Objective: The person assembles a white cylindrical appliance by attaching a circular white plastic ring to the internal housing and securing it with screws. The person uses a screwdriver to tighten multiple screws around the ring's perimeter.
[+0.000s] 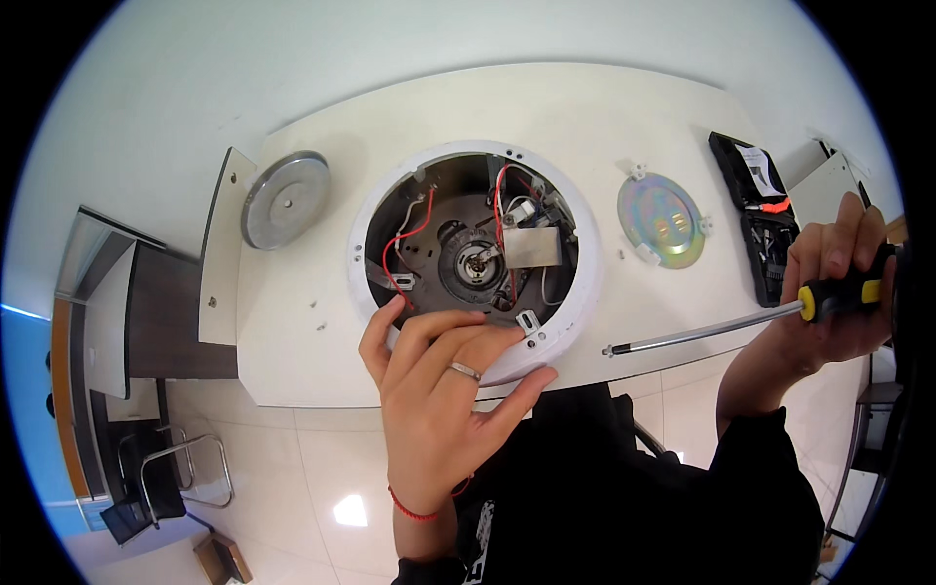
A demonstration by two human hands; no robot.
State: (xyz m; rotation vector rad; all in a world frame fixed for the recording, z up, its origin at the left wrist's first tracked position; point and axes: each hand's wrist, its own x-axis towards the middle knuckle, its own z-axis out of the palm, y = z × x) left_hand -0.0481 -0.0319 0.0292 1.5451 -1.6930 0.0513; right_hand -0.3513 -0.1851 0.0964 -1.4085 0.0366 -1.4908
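Note:
A round white appliance housing [585, 263], like the body of a rice cooker, lies with its inside showing. In it are red wires [390, 253], a round metal centre [478, 265] and a square metal plate [533, 248]. My left hand [434, 390] grips the near rim, fingers over the edge and thumb on the outer side. My right hand [829, 244] is raised off to the right, closed round the black and yellow handle of a long screwdriver [712, 329]. The screwdriver's tip points left, apart from the housing.
A silver metal disc [287, 200] lies at the left of the white table [292, 366], and an iridescent round cover [663, 214] at the right. Small screws [314, 304] lie loose between. Far right sits an opened black tool case [756, 210]. A chair [185, 478] stands on the floor.

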